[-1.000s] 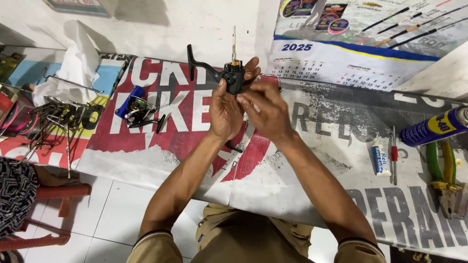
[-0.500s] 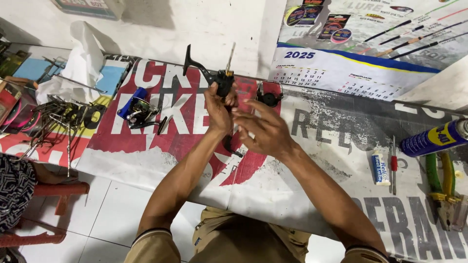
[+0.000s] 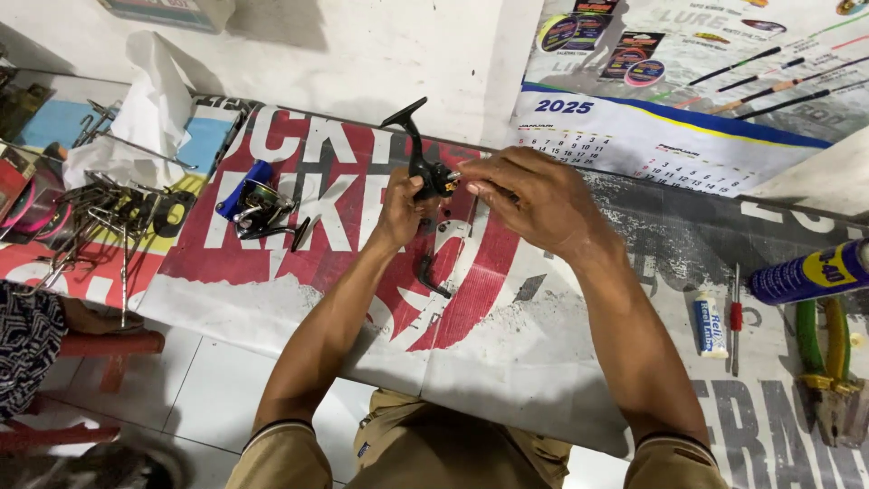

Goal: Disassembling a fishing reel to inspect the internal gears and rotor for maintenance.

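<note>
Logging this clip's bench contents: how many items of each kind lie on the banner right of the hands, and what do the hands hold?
Held by left hand and right hand, black reel body: 1
Spray can: 1
Small white tube: 1
Red-handled screwdriver: 1
Green-handled pliers: 1
Total: 5

1. I log this as a fishing-tackle repair corner on a tiled floor (image 3: pixel 226 398), worked from the ground.
2. Printed banner (image 3: pixel 543 362) spread as a work mat.
3. Spare reel (image 3: pixel 258 208) and a pile of metal parts (image 3: pixel 100 213) to the left.
4. Spray can (image 3: pixel 810 272), pliers (image 3: pixel 828 362), screwdriver (image 3: pixel 735 317), grease tube (image 3: pixel 709 326) to the right.
5. Rod poster with calendar (image 3: pixel 670 100) on the wall.
</note>
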